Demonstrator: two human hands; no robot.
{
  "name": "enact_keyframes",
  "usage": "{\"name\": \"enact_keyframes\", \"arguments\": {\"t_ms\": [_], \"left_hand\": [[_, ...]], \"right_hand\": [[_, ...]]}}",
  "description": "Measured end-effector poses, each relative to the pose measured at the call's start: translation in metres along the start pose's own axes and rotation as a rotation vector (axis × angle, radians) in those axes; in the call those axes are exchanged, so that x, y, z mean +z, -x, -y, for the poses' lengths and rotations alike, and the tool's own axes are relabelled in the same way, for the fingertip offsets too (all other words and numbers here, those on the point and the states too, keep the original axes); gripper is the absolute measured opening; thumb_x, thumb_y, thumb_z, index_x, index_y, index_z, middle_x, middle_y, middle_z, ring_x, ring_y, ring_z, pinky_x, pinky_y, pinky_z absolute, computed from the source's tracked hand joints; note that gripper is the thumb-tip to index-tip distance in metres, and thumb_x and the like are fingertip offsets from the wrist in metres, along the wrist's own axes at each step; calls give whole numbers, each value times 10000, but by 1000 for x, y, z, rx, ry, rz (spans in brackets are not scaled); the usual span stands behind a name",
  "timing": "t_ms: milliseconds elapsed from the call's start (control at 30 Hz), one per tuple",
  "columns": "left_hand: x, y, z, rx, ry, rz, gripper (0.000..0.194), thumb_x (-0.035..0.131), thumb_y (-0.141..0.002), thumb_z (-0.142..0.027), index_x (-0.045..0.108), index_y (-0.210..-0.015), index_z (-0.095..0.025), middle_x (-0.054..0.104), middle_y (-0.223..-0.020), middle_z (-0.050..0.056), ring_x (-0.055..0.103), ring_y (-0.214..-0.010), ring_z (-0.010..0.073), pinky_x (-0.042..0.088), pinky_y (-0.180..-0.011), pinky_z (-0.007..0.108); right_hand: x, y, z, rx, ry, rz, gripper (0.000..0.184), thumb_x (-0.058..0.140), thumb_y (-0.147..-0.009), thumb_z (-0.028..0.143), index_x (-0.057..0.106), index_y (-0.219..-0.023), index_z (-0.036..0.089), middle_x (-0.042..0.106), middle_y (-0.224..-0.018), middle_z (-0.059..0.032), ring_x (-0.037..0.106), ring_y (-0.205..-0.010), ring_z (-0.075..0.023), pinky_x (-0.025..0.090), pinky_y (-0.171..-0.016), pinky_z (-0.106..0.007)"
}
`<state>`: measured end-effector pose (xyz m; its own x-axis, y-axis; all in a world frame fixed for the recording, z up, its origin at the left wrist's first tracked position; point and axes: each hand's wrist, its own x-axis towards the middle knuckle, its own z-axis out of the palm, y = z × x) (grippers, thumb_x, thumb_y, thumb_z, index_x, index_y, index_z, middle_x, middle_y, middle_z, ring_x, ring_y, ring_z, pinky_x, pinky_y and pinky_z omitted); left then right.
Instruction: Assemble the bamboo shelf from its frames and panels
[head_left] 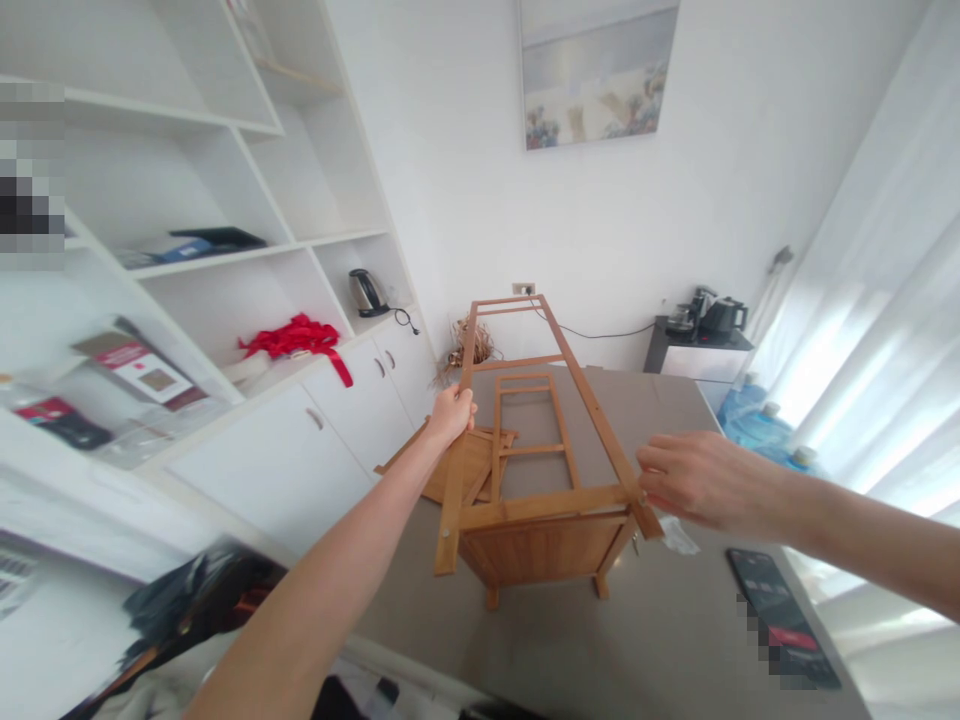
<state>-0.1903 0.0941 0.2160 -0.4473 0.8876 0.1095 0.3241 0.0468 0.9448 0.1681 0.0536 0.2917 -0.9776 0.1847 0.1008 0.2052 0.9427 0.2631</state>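
Note:
A long wooden frame (pixel 589 405) with crossbars rests tilted over a grey table, its far end raised. My left hand (pixel 452 415) is closed around its left rail, about midway along. Near the front right corner is my right hand (pixel 694 480), fingers curled together at the rail's outer side; what they pinch, if anything, is too small to make out. Under the near end stands a wooden panel with short feet (pixel 544 548). A smaller wooden frame (pixel 532 450) shows through the long one. Other flat wooden panels (pixel 476 460) lie to its left.
A clear plastic bag (pixel 679 537) and a phone (pixel 780 610) lie on the table's right side. Water bottles (pixel 761 428) stand beyond the right edge. White shelves (pixel 262 250) with a kettle (pixel 366 292) and red ribbon (pixel 300 337) line the left.

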Motion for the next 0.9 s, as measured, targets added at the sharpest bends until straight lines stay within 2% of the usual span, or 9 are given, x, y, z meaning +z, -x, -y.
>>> {"name": "enact_keyframes", "arguments": {"t_ms": [133, 500, 900], "left_hand": [[0, 1, -1, 8, 0, 0, 122, 419, -823, -144, 448, -710, -179, 441, -445, -81, 384, -261, 55, 259, -337, 187], [1, -1, 2, 7, 5, -7, 141, 419, -827, -142, 434, -692, -181, 444, -460, -79, 384, -254, 52, 253, -330, 186], [1, -3, 4, 1, 9, -14, 130, 424, -821, -147, 448, -697, -176, 446, -457, -75, 388, -257, 55, 256, -329, 185]], "right_hand": [[-2, 0, 6, 84, -27, 20, 209, 497, -888, 183, 572, -693, 170, 535, -694, -33, 425, -622, -153, 200, -521, -297], [-3, 0, 6, 91, -81, 81, 239, 473, -887, 131, 550, -665, 170, 544, -693, -26, 445, -637, -149, 224, -541, -292], [9, 1, 13, 241, -102, 96, 217, 476, -865, 139, 569, -671, 168, 557, -654, -25, 477, -569, -129, 218, -514, -280]]}}
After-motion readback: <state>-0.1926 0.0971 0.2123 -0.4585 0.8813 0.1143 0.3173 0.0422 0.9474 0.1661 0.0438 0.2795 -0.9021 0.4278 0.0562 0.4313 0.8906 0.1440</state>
